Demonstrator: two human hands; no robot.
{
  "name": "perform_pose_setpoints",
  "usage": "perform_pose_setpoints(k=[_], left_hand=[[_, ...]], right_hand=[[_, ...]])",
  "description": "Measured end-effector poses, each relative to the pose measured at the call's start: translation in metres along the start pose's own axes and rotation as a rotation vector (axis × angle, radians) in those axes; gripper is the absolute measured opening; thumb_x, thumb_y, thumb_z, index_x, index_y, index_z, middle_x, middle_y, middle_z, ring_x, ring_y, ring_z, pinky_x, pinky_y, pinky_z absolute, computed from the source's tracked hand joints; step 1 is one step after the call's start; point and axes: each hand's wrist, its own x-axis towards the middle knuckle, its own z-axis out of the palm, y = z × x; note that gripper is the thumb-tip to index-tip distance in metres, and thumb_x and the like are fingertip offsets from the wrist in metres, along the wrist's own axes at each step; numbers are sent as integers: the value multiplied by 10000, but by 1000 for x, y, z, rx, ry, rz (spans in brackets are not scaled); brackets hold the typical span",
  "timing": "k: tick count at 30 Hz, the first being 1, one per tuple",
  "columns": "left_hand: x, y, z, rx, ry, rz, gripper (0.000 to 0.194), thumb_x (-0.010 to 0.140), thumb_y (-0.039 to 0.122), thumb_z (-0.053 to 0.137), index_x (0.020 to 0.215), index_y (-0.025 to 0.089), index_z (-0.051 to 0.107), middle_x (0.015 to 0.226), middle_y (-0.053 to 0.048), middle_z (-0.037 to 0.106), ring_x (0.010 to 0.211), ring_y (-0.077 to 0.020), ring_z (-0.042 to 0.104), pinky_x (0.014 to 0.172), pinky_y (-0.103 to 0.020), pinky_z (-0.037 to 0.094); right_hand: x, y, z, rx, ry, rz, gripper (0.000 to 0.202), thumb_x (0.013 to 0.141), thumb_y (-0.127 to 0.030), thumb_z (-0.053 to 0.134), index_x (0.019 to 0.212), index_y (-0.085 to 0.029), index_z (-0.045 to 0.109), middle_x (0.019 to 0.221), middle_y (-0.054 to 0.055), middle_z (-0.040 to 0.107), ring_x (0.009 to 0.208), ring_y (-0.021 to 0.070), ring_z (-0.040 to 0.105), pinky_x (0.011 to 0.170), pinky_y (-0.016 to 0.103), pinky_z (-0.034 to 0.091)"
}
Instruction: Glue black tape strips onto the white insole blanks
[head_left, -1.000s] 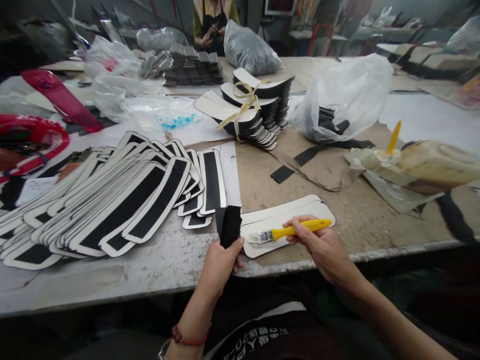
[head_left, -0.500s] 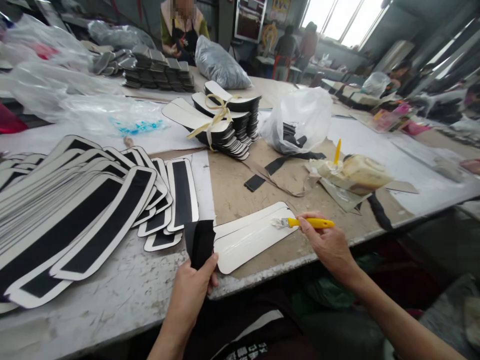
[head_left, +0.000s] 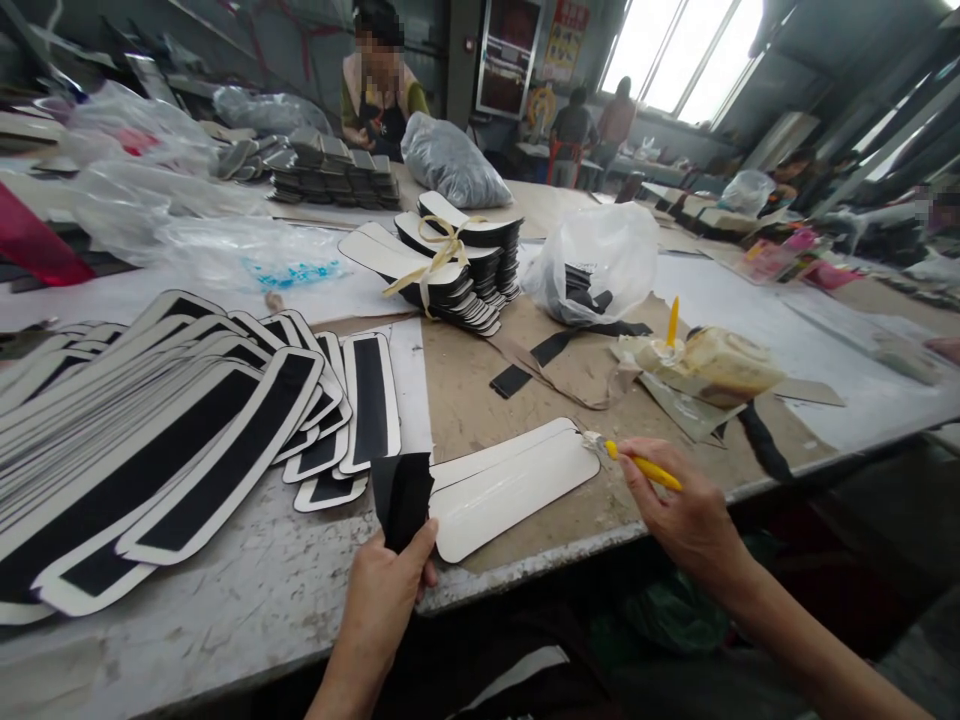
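Observation:
My right hand [head_left: 679, 495] is closed round the yellow handle of a glue brush [head_left: 646, 470]. The brush's whitish bristles are at the far right end of a white curved panel [head_left: 517, 490], whose surface shines wet in places. A second white panel [head_left: 480, 455] lies partly under it. Between the thumb and fingers of my left hand [head_left: 394, 575], several black fabric strips [head_left: 405, 497] are pinched, beside the near left end of the panel. To the left spreads a pile of white panels with black strips on them [head_left: 217, 450].
A tied stack of panels [head_left: 439, 265] and a clear bag with black strips [head_left: 592, 265] stand farther back. A glue container [head_left: 731, 365] sits at the right, a yellow stick upright beside it. Loose black strips [head_left: 551, 345] lie on the brown board. A person [head_left: 379, 90] is across the table.
My right hand has moved the brush rightward along the panel to its far end. My left hand stays with the black strips. The view has tilted up slightly.

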Motion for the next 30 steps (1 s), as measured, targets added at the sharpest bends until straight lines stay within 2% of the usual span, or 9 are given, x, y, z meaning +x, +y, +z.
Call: perform_pose_setpoints(k=[5,8,12,15,17,20,23,25,30], left_hand=[[3,-2,-6,20,57,6,423,664,570,631,591,160,561,393,4,518,394,-128,418,436,-261,316],[-7,6,-14,4,109,59,441,721,555,585,532,159,539,375,23,450,392,-105,392,440,-246,309],[-31,22,-18,-244,-52,104,330,800,435,542,661,137,567,492,7,538,403,-71,378,434,-218,283],[-48,33,-13,-435,-245,62,306,826,413,525,744,123,575,556,-21,591,408,-58,392,431,-203,265],[-58,36,-7,-493,-325,34,303,822,408,543,757,115,586,579,-38,609,413,-60,417,431,-198,271],[-68,38,2,-510,-398,7,319,807,399,571,704,99,609,530,-41,590,401,-65,429,427,-198,290],[-72,35,9,-486,-403,23,348,801,380,581,626,81,612,459,-34,549,387,-66,425,424,-196,303],[-74,32,12,-499,-381,32,295,795,358,593,706,78,623,533,-50,602,413,-79,468,437,-199,337],[-75,21,15,-478,-341,19,290,801,365,582,822,77,608,709,-105,678,500,-123,560,486,-228,419]], right_hand=[[2,-11,-20,-44,108,-87,141,846,-200,531,977,-199,584,948,69,632,906,203,609,864,354,478],[6,-24,-29,-22,83,-64,122,867,-272,488,925,-217,581,924,70,618,931,235,587,874,394,452],[12,-49,-21,173,-112,42,207,888,-376,420,831,-249,573,841,51,612,824,229,600,719,350,483],[14,-77,1,422,-339,104,270,888,-411,418,722,-230,530,643,4,526,572,150,524,526,272,442],[13,-95,19,587,-493,190,245,865,-418,473,746,-214,539,618,-20,508,547,123,496,522,247,430],[8,-116,43,897,-673,391,236,774,-421,603,780,-198,527,580,-46,526,531,115,528,535,241,445],[0,-123,52,1151,-817,533,272,794,-456,555,742,-209,454,433,-79,465,403,130,519,453,255,436],[-4,-121,50,1121,-782,521,288,810,-470,527,714,-211,448,418,-78,450,383,125,499,430,248,416],[-7,-109,44,797,-458,474,320,794,-481,556,668,-197,481,507,-69,407,444,83,399,450,222,358]])
